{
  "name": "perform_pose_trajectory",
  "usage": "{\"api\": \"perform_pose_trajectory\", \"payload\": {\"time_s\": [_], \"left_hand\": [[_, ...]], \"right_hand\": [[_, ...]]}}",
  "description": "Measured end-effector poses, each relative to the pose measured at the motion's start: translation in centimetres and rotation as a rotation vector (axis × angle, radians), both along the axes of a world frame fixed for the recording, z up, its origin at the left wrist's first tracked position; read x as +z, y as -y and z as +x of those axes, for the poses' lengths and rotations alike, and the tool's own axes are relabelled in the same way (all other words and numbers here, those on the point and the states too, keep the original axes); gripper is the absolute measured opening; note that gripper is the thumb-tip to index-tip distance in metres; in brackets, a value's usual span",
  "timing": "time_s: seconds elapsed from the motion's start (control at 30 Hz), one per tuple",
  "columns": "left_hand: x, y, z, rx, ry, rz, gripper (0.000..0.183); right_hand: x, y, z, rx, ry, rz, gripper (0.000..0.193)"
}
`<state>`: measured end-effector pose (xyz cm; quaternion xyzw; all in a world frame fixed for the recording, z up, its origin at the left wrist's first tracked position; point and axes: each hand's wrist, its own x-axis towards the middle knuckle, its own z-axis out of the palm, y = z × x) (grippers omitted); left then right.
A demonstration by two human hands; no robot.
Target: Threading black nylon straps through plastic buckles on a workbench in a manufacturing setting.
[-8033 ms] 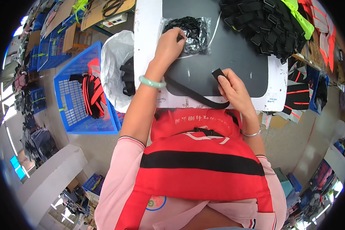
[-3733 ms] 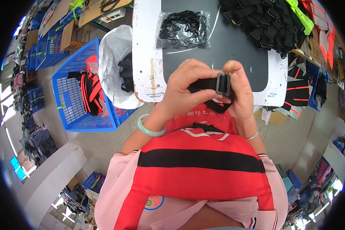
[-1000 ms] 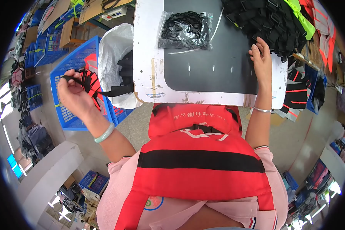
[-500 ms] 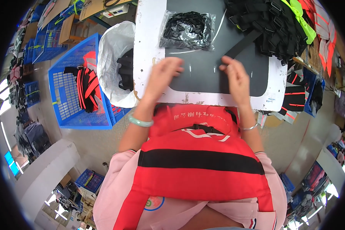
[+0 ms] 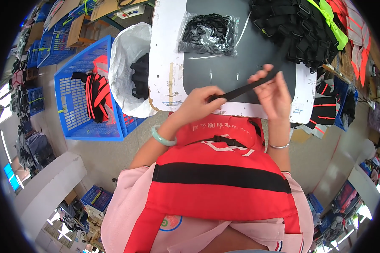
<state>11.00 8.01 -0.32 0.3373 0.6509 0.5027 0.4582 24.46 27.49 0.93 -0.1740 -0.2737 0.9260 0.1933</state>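
Observation:
A black webbing strap (image 5: 242,90) stretches slantwise between my hands over the near part of the table. My left hand (image 5: 198,104) pinches its near end at the table's front edge. Farther along, my right hand (image 5: 275,98) has the strap between thumb and fingers. Beyond that hand the strap runs up toward a heap of black straps with buckles (image 5: 308,36) at the far right of the table. A clear plastic bag of small black plastic parts (image 5: 209,33) lies at the back, beyond both hands.
The table (image 5: 166,80) has a worn white rim around a dark panel. To its left stand a white sack (image 5: 124,80) with black material inside and a blue crate (image 5: 88,137) holding red and black pieces. Bright yellow-green fabric (image 5: 331,23) borders the strap heap.
Both hands have come nearer the table's front edge, the left also moving right. A strap that lay on the table is now lifted and held between them.

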Motion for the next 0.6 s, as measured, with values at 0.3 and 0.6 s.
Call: {"api": "perform_pose_trajectory", "payload": {"time_s": [0.3, 0.6], "left_hand": [[-0.8, 5.9, -7.7, 0.987, 0.670, 0.401, 0.017], [-0.1, -5.4, -12.1, 0.528, -0.481, -0.047, 0.021]], "right_hand": [[2.2, -7.6, 4.3, -0.367, -0.154, -0.043, 0.021], [1.2, -1.2, 1.9, -0.048, 0.404, 0.365, 0.027]]}}
